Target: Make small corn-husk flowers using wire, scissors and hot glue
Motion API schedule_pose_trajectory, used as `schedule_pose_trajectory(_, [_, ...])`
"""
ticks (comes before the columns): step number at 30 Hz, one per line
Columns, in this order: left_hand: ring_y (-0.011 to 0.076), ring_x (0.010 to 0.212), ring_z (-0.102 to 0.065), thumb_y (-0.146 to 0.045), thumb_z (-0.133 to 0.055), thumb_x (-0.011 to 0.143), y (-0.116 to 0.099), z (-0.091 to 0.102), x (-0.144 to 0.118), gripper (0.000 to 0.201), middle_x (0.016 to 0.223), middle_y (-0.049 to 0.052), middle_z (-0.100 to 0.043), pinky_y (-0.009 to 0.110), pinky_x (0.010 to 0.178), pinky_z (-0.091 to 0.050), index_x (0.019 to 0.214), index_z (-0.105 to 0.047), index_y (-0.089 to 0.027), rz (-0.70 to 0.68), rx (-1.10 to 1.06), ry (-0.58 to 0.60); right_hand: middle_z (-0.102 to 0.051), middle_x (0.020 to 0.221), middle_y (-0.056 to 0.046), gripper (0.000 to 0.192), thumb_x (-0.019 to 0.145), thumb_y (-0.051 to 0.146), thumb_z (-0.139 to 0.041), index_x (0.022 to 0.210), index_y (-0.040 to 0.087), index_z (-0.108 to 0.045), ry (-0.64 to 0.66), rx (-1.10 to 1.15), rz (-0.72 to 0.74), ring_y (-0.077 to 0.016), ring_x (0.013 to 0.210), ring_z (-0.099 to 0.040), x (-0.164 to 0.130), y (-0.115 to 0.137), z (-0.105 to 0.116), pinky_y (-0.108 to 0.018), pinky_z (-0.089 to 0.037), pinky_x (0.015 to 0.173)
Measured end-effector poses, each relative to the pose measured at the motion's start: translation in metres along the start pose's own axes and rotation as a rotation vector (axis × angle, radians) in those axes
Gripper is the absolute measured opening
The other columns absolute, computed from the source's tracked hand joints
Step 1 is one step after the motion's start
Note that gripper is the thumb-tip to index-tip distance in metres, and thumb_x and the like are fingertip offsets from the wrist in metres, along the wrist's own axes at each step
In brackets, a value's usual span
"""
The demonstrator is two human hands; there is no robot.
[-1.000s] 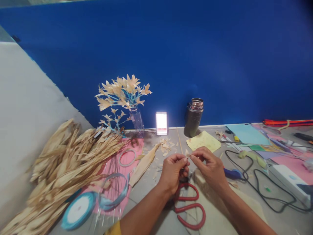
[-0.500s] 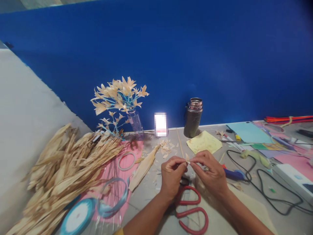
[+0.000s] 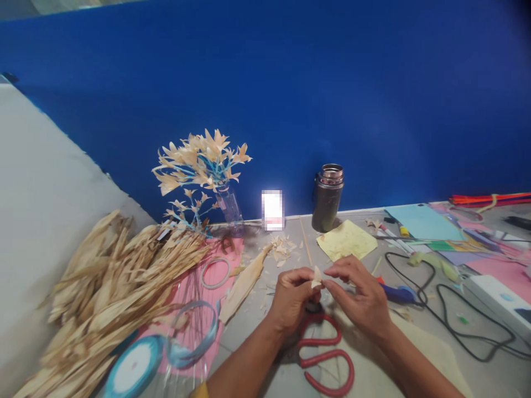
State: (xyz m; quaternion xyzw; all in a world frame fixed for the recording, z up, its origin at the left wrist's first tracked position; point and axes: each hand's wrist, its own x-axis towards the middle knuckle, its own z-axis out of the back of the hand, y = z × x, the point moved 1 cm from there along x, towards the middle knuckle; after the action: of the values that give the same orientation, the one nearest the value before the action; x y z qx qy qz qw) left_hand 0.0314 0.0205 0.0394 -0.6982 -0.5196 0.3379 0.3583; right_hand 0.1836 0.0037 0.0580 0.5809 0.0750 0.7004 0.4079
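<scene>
Between the thumb and fingers of my left hand (image 3: 290, 296) is pinched a small pale corn husk petal (image 3: 317, 277), its pointed tip upward. My right hand (image 3: 359, 296) is just to the right of it, index finger and thumb parted, the thumb tip close to the petal's lower edge; whether it touches I cannot tell. Below the hands lie scissors with red handles (image 3: 327, 359), their blades mostly hidden under my left hand. Cut husk petals (image 3: 282, 249) and a wider husk strip (image 3: 244, 284) lie to the left.
A heap of dried husks (image 3: 124, 276) covers the left side. Husk flowers (image 3: 203, 157) stand in a clear bottle (image 3: 230, 207) by the blue wall. A dark flask (image 3: 327, 199), yellow paper (image 3: 347, 240), blue glue gun (image 3: 398, 293), black cord (image 3: 450, 326) and white power strip (image 3: 498, 304) are also around.
My right index finger and thumb have parted from the petal and moved slightly right. The petal now shows more fully, upright in my left hand.
</scene>
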Motion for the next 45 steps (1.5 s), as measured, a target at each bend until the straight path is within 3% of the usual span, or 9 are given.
schedule_pose_trajectory(3, [0.0095,0.049,-0.054,-0.032,-0.096,0.050,0.002,0.001,0.001,0.032,0.059,0.001,-0.063,0.024,0.051,-0.038,0.063,-0.073,-0.014,0.066,-0.036,0.005,-0.068,0.082,-0.005,0.011,0.089,0.016,-0.066,0.092,0.024,-0.073,0.033,0.024,-0.003,-0.0206,0.078,-0.064,0.001,0.002,0.003,-0.032,-0.051,0.065])
schedule_pose_trajectory(9, [0.0090,0.050,-0.053,-0.033,-0.096,0.050,0.006,0.003,0.003,0.033,0.060,0.002,-0.066,0.024,0.053,-0.039,0.066,-0.075,-0.013,0.076,-0.027,-0.005,-0.068,0.080,-0.005,0.013,0.090,0.018,-0.062,0.093,0.024,-0.073,0.107,0.094,-0.026,-0.0219,0.078,-0.064,0.001,0.004,0.006,-0.034,-0.052,0.066])
schedule_pose_trajectory(15, [0.0107,0.055,-0.052,-0.034,-0.092,0.060,0.007,0.010,0.003,0.026,0.059,0.002,-0.062,0.025,0.055,-0.040,0.070,-0.078,-0.014,-0.031,0.108,0.010,-0.069,0.079,-0.004,0.007,0.088,0.017,-0.069,0.089,0.024,-0.071,0.082,0.063,0.007,-0.0211,0.077,-0.064,0.000,0.003,0.001,-0.034,-0.052,0.068])
schedule_pose_trajectory(21, [0.0111,0.058,-0.055,-0.032,-0.088,0.067,-0.007,0.009,-0.001,0.020,0.067,0.003,-0.065,0.025,0.059,-0.044,0.069,-0.078,-0.015,-0.106,0.241,0.039,-0.070,0.078,-0.003,0.006,0.088,0.020,-0.068,0.084,0.024,-0.069,0.086,0.059,-0.025,-0.0196,0.071,-0.062,-0.001,0.002,-0.002,-0.033,-0.050,0.063])
schedule_pose_trajectory(30, [0.0132,0.054,-0.060,-0.043,-0.094,0.057,-0.002,0.015,0.000,0.037,0.059,0.005,-0.068,0.026,0.058,-0.048,0.071,-0.076,-0.013,0.059,0.134,0.065,-0.069,0.075,-0.004,0.011,0.088,0.017,-0.068,0.081,0.025,-0.072,0.046,0.076,0.029,-0.0205,0.073,-0.064,-0.003,0.004,-0.003,-0.033,-0.052,0.064])
schedule_pose_trajectory(36, [0.0130,0.051,-0.060,-0.041,-0.098,0.047,-0.006,0.015,0.001,0.043,0.058,0.004,-0.068,0.026,0.055,-0.047,0.068,-0.073,-0.013,0.070,0.102,0.070,-0.068,0.078,-0.003,0.012,0.088,0.013,-0.068,0.086,0.024,-0.073,0.079,0.096,0.084,-0.0184,0.073,-0.064,-0.002,0.009,-0.002,-0.030,-0.050,0.061])
schedule_pose_trajectory(42, [0.0115,0.053,-0.056,-0.040,-0.093,0.058,-0.017,0.007,-0.005,0.034,0.058,0.002,-0.064,0.024,0.056,-0.044,0.066,-0.072,-0.015,-0.045,0.202,0.034,-0.066,0.080,-0.002,0.007,0.091,0.019,-0.066,0.085,0.023,-0.067,0.089,0.165,-0.074,-0.0157,0.065,-0.057,-0.006,0.005,-0.001,-0.029,-0.048,0.059])
schedule_pose_trajectory(45, [0.0118,0.055,-0.056,-0.039,-0.087,0.068,-0.019,0.003,-0.007,0.029,0.060,0.002,-0.064,0.024,0.057,-0.044,0.068,-0.071,-0.016,-0.083,0.275,0.071,-0.067,0.082,-0.003,0.013,0.095,0.024,-0.061,0.083,0.022,-0.066,0.094,0.209,-0.197,-0.0178,0.072,-0.061,-0.008,0.000,0.000,-0.030,-0.048,0.064])
